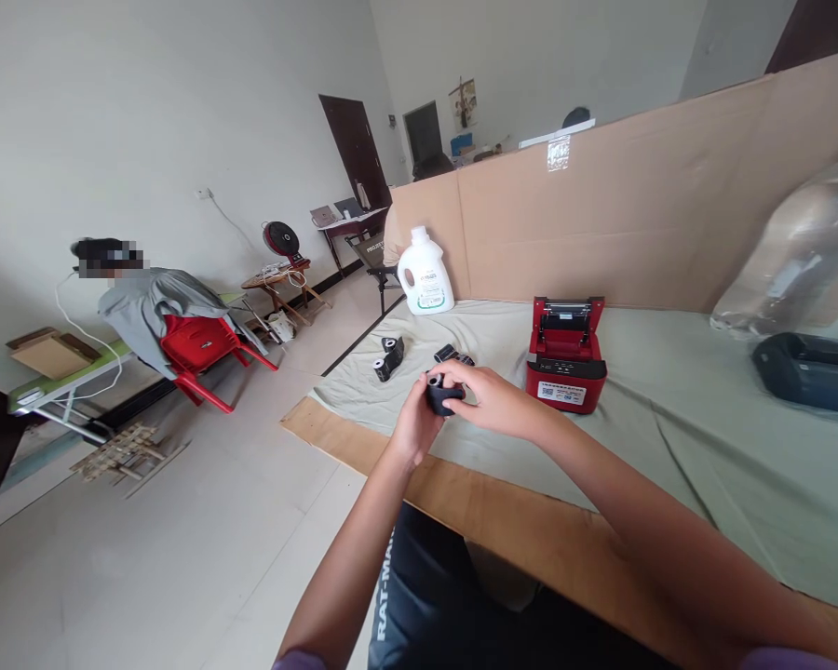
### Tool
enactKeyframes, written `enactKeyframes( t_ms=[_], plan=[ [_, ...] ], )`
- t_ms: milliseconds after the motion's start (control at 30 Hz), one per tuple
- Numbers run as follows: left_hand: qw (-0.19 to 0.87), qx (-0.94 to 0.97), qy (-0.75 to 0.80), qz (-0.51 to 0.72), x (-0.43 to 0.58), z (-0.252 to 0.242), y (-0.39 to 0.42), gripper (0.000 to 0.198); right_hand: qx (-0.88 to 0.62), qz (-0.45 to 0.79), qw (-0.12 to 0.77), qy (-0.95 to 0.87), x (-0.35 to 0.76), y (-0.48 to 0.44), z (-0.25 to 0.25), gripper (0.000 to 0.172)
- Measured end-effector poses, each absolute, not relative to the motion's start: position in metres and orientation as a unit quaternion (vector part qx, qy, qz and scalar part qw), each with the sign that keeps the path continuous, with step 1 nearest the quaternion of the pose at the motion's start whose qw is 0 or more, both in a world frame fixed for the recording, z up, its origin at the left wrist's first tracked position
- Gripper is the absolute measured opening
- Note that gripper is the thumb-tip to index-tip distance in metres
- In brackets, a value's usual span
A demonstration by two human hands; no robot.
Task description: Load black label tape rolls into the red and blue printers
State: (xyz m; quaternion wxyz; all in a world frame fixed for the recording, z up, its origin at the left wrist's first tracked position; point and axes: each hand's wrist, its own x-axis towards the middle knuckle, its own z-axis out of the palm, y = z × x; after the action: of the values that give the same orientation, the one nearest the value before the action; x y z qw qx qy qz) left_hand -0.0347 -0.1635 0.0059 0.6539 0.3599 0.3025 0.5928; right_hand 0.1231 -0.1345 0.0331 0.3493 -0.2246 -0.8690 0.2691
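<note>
A small black roll (444, 398) with a pale core is held between both hands above the table's near edge. My left hand (417, 423) wraps its left side and underside. From the right, the curved fingers of my right hand (479, 395) grip its top and side. Just beyond them, another dark roll (446, 354) lies on the cloth, partly hidden by my right hand. More black rolls (389, 361) rest farther left. To the right of my hands stands a red and black printer (566, 358), its lid raised and a white label on its front.
A white jug (425, 272) stands at the back of the cloth-covered table (642, 465), before a cardboard partition (601, 223). At the right are a dark wrapped device (814, 372) and a clear plastic bag (796, 242). A person (146, 298) sits on a red chair (206, 346) at left.
</note>
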Motion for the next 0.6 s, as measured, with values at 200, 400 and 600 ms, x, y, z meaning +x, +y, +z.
enactKeyframes(
  t_ms=[200, 400, 600],
  plan=[
    [0.682, 0.300, 0.318, 0.586, -0.038, 0.018, -0.162, 0.016, -0.235, 0.261, 0.363, -0.863, 0.119, -0.131, 0.026, 0.042],
    [0.696, 0.294, 0.321, 0.571, -0.039, 0.018, -0.158, 0.010, -0.239, 0.277, 0.389, -0.845, 0.123, -0.122, 0.025, 0.043],
    [0.717, 0.301, 0.304, 0.550, -0.041, 0.015, -0.151, 0.018, -0.234, 0.290, 0.395, -0.839, 0.127, -0.114, 0.017, 0.044]
  ],
)
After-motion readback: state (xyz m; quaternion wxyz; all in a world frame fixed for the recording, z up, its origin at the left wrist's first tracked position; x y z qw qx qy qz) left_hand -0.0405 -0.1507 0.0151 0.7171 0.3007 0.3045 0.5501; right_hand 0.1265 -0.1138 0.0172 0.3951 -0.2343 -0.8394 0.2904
